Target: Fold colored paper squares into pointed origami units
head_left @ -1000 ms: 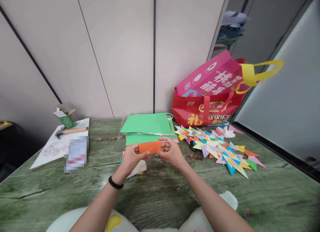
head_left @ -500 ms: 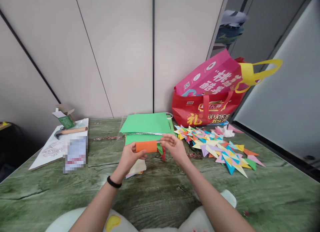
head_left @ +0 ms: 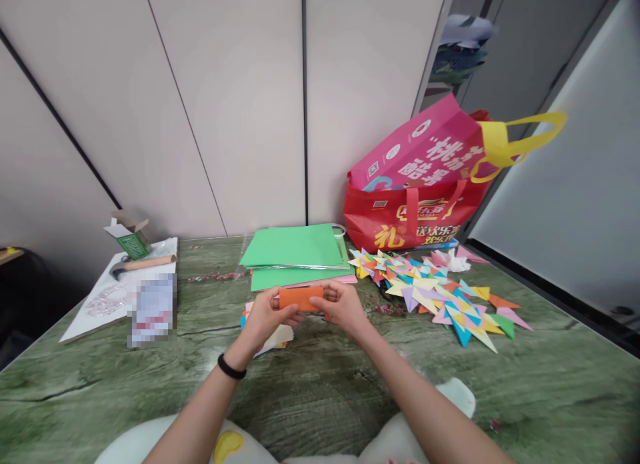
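Note:
A folded orange paper strip (head_left: 300, 297) is held above the green marbled table (head_left: 325, 384), pinched at both ends. My left hand (head_left: 265, 315), with a black band on the wrist, grips its left end with closed fingers. My right hand (head_left: 341, 305) grips its right end. Just beyond the hands lies a stack of green paper sheets (head_left: 295, 251). Under my left hand sits a small pile of coloured paper pieces (head_left: 275, 336).
A heap of folded multicoloured paper stars (head_left: 430, 294) spreads to the right. A red bag (head_left: 410, 217) with a pink bag (head_left: 425, 151) stands at the back right. At the left lie a white board (head_left: 115, 291), a hammer (head_left: 143, 263) and a small green box (head_left: 130, 237).
Half a second ago my right hand was off the strip's right end, where green and red paper showed; now it grips that end again, and the strip sits slightly lower.

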### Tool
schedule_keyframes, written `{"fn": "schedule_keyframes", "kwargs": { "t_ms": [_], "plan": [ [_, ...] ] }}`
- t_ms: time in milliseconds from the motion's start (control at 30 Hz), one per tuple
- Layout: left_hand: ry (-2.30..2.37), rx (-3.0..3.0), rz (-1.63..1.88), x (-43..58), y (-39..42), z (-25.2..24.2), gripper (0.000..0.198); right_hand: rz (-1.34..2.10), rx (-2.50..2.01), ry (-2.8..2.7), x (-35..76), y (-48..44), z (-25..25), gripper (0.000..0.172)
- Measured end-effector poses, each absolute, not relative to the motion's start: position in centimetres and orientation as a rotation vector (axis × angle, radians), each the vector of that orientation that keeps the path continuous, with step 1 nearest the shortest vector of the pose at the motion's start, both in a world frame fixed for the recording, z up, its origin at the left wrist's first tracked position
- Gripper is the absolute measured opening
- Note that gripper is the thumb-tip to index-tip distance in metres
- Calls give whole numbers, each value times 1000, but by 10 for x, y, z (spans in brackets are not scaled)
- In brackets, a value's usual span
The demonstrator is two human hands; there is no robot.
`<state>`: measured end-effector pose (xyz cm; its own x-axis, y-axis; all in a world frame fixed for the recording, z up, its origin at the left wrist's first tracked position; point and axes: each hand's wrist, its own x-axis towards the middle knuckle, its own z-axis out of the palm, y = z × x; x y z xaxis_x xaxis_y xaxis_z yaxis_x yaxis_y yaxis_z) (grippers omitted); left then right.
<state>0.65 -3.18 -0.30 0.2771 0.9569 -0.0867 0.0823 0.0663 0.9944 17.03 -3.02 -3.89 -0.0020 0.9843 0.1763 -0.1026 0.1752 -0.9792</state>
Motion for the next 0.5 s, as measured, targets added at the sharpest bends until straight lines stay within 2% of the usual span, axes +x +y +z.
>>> {"fn": "schedule_keyframes", "kwargs": {
  "t_ms": [500],
  "plan": [
    [1044,1295,884,6,-31,-4,41,1152,-1078,-1127,172,-33,-32,37]
  ]
}}
